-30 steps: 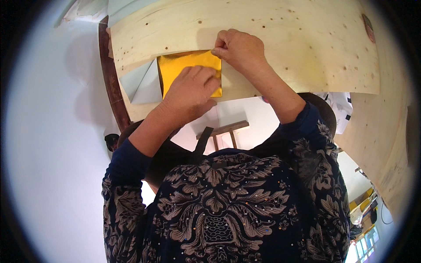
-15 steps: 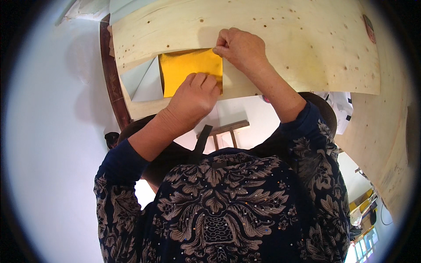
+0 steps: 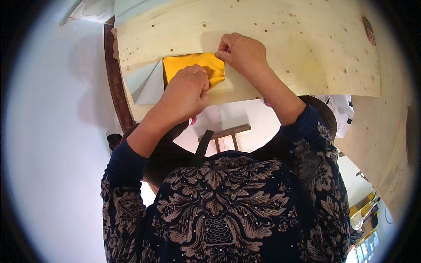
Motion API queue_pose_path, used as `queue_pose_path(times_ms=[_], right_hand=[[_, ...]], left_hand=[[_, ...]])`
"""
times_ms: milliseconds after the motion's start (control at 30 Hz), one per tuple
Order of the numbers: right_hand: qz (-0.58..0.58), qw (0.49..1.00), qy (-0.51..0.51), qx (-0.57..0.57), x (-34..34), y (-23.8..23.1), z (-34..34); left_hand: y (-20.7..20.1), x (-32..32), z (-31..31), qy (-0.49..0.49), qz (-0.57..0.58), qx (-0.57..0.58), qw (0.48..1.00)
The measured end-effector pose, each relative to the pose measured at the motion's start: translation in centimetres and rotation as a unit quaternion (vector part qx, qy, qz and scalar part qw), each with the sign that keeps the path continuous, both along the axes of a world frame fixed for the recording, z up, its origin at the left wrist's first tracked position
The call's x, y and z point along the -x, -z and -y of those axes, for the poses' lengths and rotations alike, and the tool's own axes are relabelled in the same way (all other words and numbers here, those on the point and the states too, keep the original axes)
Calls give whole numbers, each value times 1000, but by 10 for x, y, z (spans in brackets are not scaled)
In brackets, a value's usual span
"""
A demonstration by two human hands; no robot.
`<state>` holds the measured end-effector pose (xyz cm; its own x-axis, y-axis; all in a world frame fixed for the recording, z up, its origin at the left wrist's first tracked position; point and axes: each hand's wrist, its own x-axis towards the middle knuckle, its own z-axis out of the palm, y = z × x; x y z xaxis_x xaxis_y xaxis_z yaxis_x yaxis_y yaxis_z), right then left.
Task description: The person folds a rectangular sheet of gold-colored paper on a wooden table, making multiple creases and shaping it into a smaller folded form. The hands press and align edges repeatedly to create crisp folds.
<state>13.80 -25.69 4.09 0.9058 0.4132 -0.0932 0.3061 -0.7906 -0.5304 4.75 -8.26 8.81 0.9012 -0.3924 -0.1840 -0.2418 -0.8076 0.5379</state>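
Note:
A shiny gold paper sheet [image 3: 175, 64] lies near the front edge of the wooden board, with a pale grey-white flap [image 3: 152, 85] slanting out at its left. My right hand [image 3: 242, 53] pinches the sheet's upper right corner between thumb and bent fingers. Over the lower middle of the sheet is my left hand [image 3: 186, 93], its fingers curled in at the paper's near edge. Their tips are hidden behind the hand. The lower right part of the sheet looks bent, its edge slanting toward my left hand.
The pale plywood board [image 3: 307, 52] with dark knots fills the far side. A small reddish object [image 3: 369, 30] rests near its far right edge. Below the front edge stands a wooden frame piece [image 3: 231, 132]. White wall [image 3: 48, 131] runs along the left.
My left hand has shifted left along the sheet's near edge, and the lower right part of the sheet now bends. My right hand stays at the upper right corner. The view has shifted slightly.

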Motion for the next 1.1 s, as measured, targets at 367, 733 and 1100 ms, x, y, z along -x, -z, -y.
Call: queue_pose_path(times_ms=[367,733,1100], right_hand=[[-10,1000,4,2,1,0,0],[-13,1000,-1,-10,1,-1,0],[1,1000,2,0,6,-4,0]], left_hand=[[36,28,13,-146,170,53,973],[48,41,16,-120,263,-2,957],[33,23,4,-27,176,26,984]])
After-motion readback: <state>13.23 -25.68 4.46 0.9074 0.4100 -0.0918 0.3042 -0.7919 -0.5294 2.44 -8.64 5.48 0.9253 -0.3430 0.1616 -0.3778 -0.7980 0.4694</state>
